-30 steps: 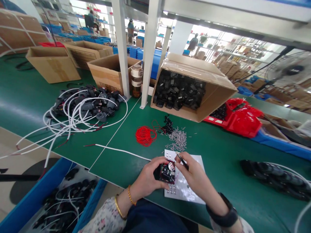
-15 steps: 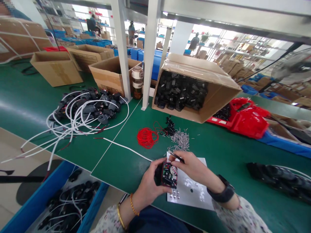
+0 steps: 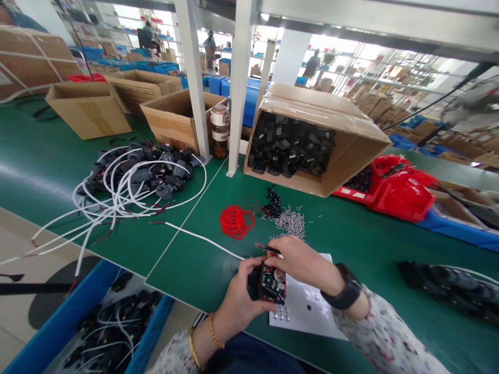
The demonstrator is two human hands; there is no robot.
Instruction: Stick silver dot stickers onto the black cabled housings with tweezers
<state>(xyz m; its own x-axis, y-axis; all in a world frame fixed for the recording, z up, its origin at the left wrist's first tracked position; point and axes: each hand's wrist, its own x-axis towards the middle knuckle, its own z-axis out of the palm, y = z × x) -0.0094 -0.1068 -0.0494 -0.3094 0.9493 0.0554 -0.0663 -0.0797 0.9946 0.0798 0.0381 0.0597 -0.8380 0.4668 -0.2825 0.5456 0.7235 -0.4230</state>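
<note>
My left hand (image 3: 236,298) is wrapped round a small black electronic housing (image 3: 273,285), its open side facing up. Wires, a round part and other components show inside. A white cable (image 3: 208,240) runs left from near the housing, its red-and-dark wire ends bare on the table. My right hand (image 3: 302,262) grips a slim dark tool (image 3: 268,249) that points left; its exact kind is unclear. The right fingertips touch the housing's upper edge. Beneath my hands lies a white plate (image 3: 307,311) with several small shiny metal pieces (image 3: 280,313) on it.
Red wire (image 3: 236,222), small black parts (image 3: 273,203) and metal pins (image 3: 291,222) lie ahead. A tipped cardboard box (image 3: 351,124) holds black housings. Cabled units (image 3: 144,174) are heaped left, near a bottle (image 3: 220,131) and metal posts (image 3: 240,88). A blue bin (image 3: 58,332) stands lower left.
My right hand has turned, and the tool in it has swung to point left, clear of the housing. The right fingers now rest on the housing's top edge. My left hand keeps its hold.
</note>
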